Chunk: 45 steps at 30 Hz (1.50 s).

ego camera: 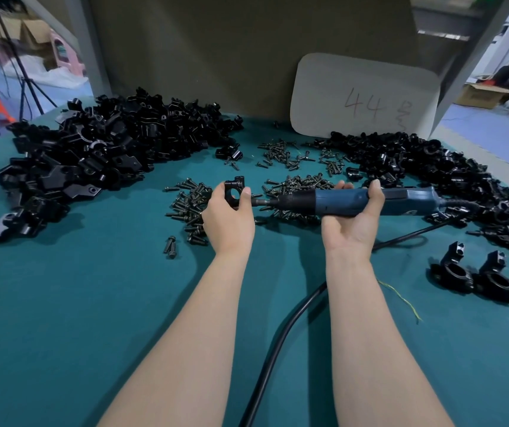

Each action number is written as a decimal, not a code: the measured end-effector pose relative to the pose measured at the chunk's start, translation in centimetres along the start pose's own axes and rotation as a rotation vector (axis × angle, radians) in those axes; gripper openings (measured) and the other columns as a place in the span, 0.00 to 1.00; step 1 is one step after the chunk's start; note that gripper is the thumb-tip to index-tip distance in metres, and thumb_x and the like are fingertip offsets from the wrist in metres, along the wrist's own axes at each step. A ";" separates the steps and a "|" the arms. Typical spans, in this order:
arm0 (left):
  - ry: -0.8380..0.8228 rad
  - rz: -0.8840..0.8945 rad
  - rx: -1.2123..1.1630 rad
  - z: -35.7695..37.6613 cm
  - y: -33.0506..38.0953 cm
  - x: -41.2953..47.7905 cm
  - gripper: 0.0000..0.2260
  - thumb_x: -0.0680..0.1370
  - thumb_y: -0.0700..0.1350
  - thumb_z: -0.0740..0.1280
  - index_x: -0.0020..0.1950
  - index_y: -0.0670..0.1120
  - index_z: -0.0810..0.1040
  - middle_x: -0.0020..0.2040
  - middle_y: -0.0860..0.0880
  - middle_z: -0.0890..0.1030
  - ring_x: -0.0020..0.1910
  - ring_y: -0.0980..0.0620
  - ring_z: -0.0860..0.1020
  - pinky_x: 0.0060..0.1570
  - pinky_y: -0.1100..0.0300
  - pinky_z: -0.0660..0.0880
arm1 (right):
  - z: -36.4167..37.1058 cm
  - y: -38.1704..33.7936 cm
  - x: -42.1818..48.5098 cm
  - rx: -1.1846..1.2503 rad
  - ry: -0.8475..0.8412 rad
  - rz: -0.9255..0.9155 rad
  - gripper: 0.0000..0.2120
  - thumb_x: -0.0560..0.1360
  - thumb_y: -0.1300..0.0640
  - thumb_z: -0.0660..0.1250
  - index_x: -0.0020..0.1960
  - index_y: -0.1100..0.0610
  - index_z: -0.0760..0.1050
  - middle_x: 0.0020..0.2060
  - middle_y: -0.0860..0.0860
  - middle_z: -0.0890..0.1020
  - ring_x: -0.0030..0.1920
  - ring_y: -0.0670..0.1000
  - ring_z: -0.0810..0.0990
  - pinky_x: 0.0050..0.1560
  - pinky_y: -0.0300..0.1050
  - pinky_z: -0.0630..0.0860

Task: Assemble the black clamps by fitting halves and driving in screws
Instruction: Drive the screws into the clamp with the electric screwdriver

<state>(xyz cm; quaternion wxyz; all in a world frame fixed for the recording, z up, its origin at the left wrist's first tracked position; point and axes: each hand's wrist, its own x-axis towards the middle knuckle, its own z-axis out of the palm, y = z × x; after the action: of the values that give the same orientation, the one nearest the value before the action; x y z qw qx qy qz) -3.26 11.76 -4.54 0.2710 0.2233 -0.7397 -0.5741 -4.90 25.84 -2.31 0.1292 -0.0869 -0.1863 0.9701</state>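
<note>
Clamp [234, 192] and screwdriver [342, 202] held amid screws [190, 204], between part heaps [93, 149].

- Card [364, 94]: pale, with rounded corners. It stands on edge at the back of the green table [93, 303], leans on the grey back panel [216, 41], and sits just behind the right-hand pile of clamp halves [416, 158].
- Marking 1: the number "44", handwritten in thin reddish strokes, right of the card's centre.
- Marking 2: a short column of handwritten characters just right of the "44", near the card's right edge. It is too faint and blurred to read.
</note>
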 end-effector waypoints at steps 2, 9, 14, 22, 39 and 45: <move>0.002 0.005 0.010 0.0 0.0 -0.1 0.14 0.79 0.52 0.66 0.60 0.45 0.77 0.44 0.51 0.79 0.42 0.52 0.74 0.42 0.62 0.66 | -0.1 0.0 0.0 -0.010 0.001 0.000 0.14 0.76 0.52 0.67 0.57 0.58 0.69 0.42 0.52 0.75 0.43 0.49 0.77 0.51 0.45 0.77; -0.016 -0.001 0.025 -0.1 0.0 0.0 0.17 0.79 0.52 0.65 0.62 0.43 0.76 0.49 0.47 0.82 0.49 0.48 0.78 0.44 0.59 0.70 | -0.2 0.1 0.1 0.005 -0.010 0.008 0.14 0.76 0.53 0.67 0.57 0.58 0.69 0.41 0.52 0.76 0.42 0.49 0.77 0.48 0.44 0.78; -0.026 -0.008 0.029 -0.2 0.0 0.0 0.20 0.79 0.53 0.65 0.66 0.43 0.74 0.55 0.46 0.81 0.54 0.47 0.77 0.52 0.56 0.73 | -0.4 0.3 0.1 -0.004 -0.018 0.023 0.11 0.76 0.52 0.67 0.52 0.58 0.71 0.39 0.52 0.77 0.41 0.49 0.78 0.47 0.43 0.77; -0.041 0.007 0.012 -0.1 0.0 -0.1 0.19 0.79 0.53 0.65 0.65 0.44 0.74 0.51 0.47 0.81 0.49 0.48 0.78 0.47 0.58 0.73 | -0.4 0.4 0.1 0.036 0.012 0.029 0.14 0.76 0.52 0.68 0.56 0.58 0.70 0.41 0.52 0.76 0.43 0.49 0.78 0.48 0.44 0.78; -0.008 0.049 0.095 -0.2 -0.3 0.0 0.20 0.79 0.52 0.65 0.67 0.42 0.73 0.49 0.52 0.76 0.50 0.50 0.76 0.47 0.61 0.68 | -0.3 0.4 -0.2 -0.019 -0.073 0.025 0.10 0.76 0.52 0.67 0.51 0.57 0.71 0.36 0.51 0.78 0.39 0.49 0.79 0.44 0.44 0.78; -0.009 0.048 0.178 -0.4 -0.3 0.3 0.17 0.79 0.52 0.64 0.61 0.43 0.77 0.43 0.48 0.81 0.40 0.48 0.77 0.39 0.58 0.71 | 0.0 0.2 -0.4 -0.029 -0.221 0.030 0.09 0.76 0.51 0.65 0.41 0.56 0.76 0.34 0.51 0.80 0.41 0.49 0.78 0.46 0.46 0.78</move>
<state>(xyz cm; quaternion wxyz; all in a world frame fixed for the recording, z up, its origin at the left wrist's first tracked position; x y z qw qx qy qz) -3.21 11.16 -4.73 0.2603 0.2260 -0.7940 -0.5007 -4.50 25.56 -2.36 0.0919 0.0159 -0.2122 0.9728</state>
